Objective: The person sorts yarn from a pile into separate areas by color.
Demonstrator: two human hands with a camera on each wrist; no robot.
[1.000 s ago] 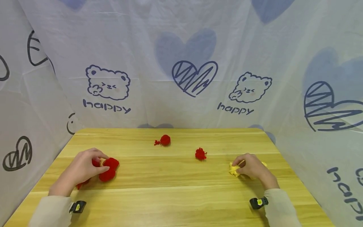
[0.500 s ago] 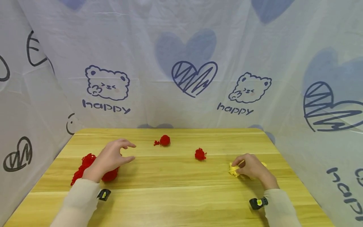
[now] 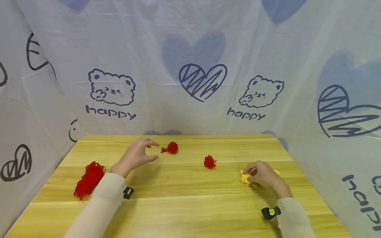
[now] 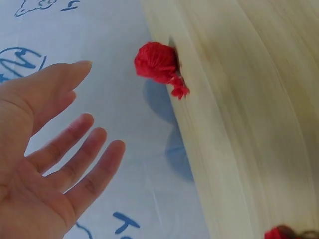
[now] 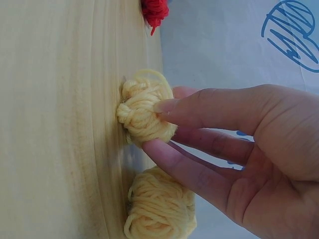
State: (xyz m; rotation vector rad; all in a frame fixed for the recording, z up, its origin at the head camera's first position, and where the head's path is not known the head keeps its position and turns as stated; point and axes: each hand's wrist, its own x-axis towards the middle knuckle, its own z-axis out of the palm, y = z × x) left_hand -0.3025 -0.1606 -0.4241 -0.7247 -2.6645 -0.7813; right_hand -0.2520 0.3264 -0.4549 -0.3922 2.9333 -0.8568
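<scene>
My left hand (image 3: 137, 154) hovers over the table with fingers spread and nothing between them. Just beyond its fingertips lies a small red yarn ball (image 3: 172, 147) with a short loose tail, also seen in the left wrist view as a red ball (image 4: 156, 61). On the right, my right hand (image 3: 265, 175) pinches a small yellow ball of yarn (image 5: 146, 108) between thumb and fingers, low at the tabletop. Beside it sits a second yellow yarn ball (image 5: 160, 205), mostly hidden by the hand in the head view.
A tangled heap of red yarn (image 3: 90, 180) lies at the left of the wooden table (image 3: 190, 211), near my left sleeve. Another small red yarn bundle (image 3: 210, 161) lies right of centre. White printed cloth (image 3: 154, 99) hangs behind and along both sides.
My left hand has let go of the red yarn at the left and moved right and away from me, toward the red ball at the back. The right hand stays put.
</scene>
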